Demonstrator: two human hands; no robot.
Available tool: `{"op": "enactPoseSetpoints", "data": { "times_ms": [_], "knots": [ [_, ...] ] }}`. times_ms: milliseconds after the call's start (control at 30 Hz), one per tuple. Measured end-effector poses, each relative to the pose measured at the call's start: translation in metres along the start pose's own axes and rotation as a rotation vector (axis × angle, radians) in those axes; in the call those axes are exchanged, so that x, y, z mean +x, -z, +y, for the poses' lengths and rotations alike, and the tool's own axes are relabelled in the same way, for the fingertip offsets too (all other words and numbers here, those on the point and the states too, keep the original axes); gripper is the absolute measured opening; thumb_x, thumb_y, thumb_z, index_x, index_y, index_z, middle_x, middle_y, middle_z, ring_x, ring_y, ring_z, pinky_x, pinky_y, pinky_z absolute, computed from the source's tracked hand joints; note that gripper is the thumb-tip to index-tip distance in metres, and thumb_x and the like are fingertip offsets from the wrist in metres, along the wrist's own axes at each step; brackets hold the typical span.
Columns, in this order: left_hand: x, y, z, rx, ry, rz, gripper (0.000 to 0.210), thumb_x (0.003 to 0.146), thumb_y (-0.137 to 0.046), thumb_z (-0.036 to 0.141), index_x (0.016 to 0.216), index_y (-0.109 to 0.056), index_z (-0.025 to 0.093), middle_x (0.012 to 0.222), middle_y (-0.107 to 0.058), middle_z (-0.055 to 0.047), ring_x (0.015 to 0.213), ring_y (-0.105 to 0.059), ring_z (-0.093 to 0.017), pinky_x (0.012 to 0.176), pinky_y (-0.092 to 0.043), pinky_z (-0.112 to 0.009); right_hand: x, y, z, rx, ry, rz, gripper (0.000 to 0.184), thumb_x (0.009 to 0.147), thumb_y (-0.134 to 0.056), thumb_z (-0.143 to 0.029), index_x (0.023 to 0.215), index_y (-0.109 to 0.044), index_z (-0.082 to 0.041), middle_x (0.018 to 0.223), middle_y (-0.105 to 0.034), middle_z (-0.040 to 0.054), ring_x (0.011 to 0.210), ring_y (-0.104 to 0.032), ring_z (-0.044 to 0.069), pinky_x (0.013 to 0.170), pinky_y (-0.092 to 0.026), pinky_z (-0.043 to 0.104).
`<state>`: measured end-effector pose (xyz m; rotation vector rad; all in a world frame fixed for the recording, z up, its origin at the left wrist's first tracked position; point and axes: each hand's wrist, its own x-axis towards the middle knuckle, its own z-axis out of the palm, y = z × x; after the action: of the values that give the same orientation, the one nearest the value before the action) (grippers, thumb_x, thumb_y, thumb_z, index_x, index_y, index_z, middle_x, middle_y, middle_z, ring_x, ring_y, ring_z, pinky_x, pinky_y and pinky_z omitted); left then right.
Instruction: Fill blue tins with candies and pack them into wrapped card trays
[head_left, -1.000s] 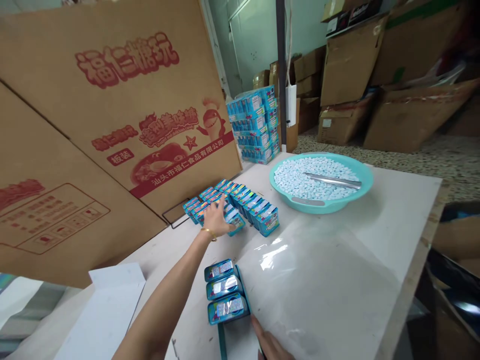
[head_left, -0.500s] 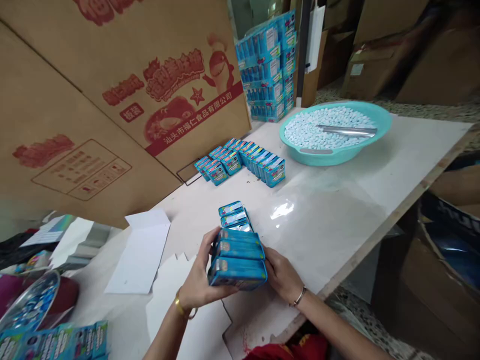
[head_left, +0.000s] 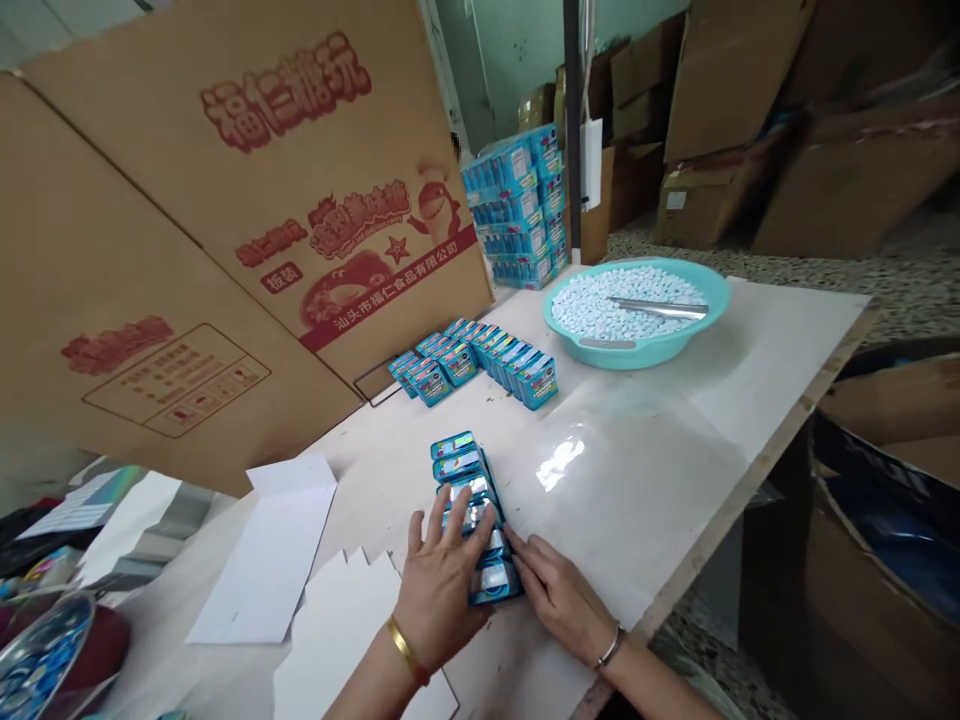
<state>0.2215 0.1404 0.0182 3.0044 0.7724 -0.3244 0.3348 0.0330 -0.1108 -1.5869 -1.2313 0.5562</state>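
A row of small blue candy tins (head_left: 496, 580) stands on the white table, with shiny tops facing up. My left hand (head_left: 442, 575) lies over the middle of the row, fingers spread across the tops and partly hiding them. Against the right side of the nearer tins rests my right hand (head_left: 561, 600), its fingers stretched out toward the row. Neither hand is wrapped around a tin. White cut card sheets (head_left: 341, 630) lie beside my left forearm.
Farther back stand more blue tins (head_left: 537, 382) in rows. A turquoise basin (head_left: 637, 352) holds pale candies and a metal scoop (head_left: 664, 308). A large carton (head_left: 360, 330) borders the left; wrapped packs (head_left: 517, 240) are stacked behind. The table edge (head_left: 720, 530) runs along the right.
The blue tins that were held between both hands now stand on the table at the near end of the row. My left hand has opened over the tops. The view has tilted up.
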Motion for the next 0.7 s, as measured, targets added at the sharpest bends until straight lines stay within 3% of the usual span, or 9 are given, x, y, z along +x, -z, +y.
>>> {"op": "enactPoseSetpoints", "data": {
  "times_ms": [133,167,267,333,400,467,600,700],
  "knots": [
    [0.007,-0.005,-0.004,0.0,-0.07,-0.026,0.105,0.061,-0.073,0.055,0.149,-0.022,0.028,0.157,-0.013,-0.014,0.143,-0.012,-0.04,0.11,-0.005,-0.066,-0.002,-0.002,-0.008,-0.011,0.046,0.033,0.053,0.097,-0.025,-0.022,0.15,-0.019,-0.021,0.119,-0.061,0.0104,0.107,-0.06,0.018,0.09,-0.053,0.034],
    [0.008,-0.004,-0.006,-0.005,-0.076,-0.034,0.108,0.06,-0.072,0.059,0.149,-0.02,0.026,0.157,-0.013,-0.015,0.143,-0.013,-0.04,0.111,-0.004,-0.066,-0.002,0.003,-0.01,-0.023,0.056,0.04,0.053,0.097,-0.026,-0.023,0.15,-0.019,-0.021,0.12,-0.06,0.0103,0.108,-0.059,0.018,0.09,-0.052,0.034],
    [0.008,0.0,-0.009,-0.029,-0.11,-0.064,0.119,0.055,-0.067,0.075,0.15,-0.021,0.02,0.155,-0.013,-0.021,0.142,-0.01,-0.044,0.108,0.001,-0.07,0.006,0.031,-0.008,-0.174,0.085,0.082,0.043,0.096,-0.034,-0.028,0.138,-0.046,-0.022,0.108,-0.063,0.0099,0.101,-0.06,0.02,0.088,-0.052,0.036],
    [0.004,0.004,-0.004,-0.066,-0.134,-0.024,0.116,0.059,-0.059,0.08,0.15,-0.021,0.018,0.154,-0.015,-0.021,0.141,-0.006,-0.045,0.107,0.0,-0.072,0.018,0.059,0.005,-0.343,0.083,0.161,0.038,0.095,-0.04,-0.031,0.126,-0.057,-0.02,0.111,-0.063,0.0124,0.108,-0.057,0.025,0.093,-0.048,0.043],
    [-0.005,0.006,0.011,-0.131,-0.15,0.085,0.1,0.073,-0.053,0.073,0.15,-0.017,0.02,0.154,-0.019,-0.018,0.142,-0.008,-0.042,0.108,-0.005,-0.07,0.031,0.086,0.026,-0.511,0.033,0.23,0.039,0.092,-0.046,-0.034,0.124,-0.059,-0.015,0.127,-0.057,0.0161,0.127,-0.043,0.031,0.103,-0.038,0.05],
    [-0.015,0.005,0.033,-0.245,-0.203,0.158,0.082,0.084,-0.05,0.06,0.151,-0.016,0.024,0.152,-0.028,-0.014,0.142,-0.021,-0.036,0.112,-0.016,-0.063,0.043,0.105,0.05,-0.641,-0.073,0.213,0.044,0.089,-0.053,-0.038,0.125,-0.059,-0.012,0.139,-0.048,0.017,0.138,-0.029,0.035,0.109,-0.028,0.054],
    [-0.029,-0.007,0.076,-0.541,-0.419,0.01,0.062,0.086,-0.052,0.054,0.141,-0.04,0.028,0.135,-0.055,-0.01,0.121,-0.054,-0.027,0.105,-0.041,-0.043,0.051,0.112,0.081,-0.72,-0.193,0.095,0.036,0.093,-0.047,-0.033,0.124,-0.06,-0.019,0.144,-0.044,0.0112,0.139,-0.029,0.032,0.111,-0.024,0.053],
    [-0.026,-0.021,0.092,-0.718,-0.436,-0.08,0.048,0.085,-0.053,0.052,0.126,-0.057,0.026,0.117,-0.067,-0.01,0.105,-0.063,-0.025,0.092,-0.05,-0.036,0.05,0.107,0.087,-0.708,-0.2,0.102,0.034,0.096,-0.042,-0.027,0.122,-0.061,-0.022,0.142,-0.047,0.0091,0.139,-0.032,0.028,0.112,-0.023,0.052]
  ]
}}
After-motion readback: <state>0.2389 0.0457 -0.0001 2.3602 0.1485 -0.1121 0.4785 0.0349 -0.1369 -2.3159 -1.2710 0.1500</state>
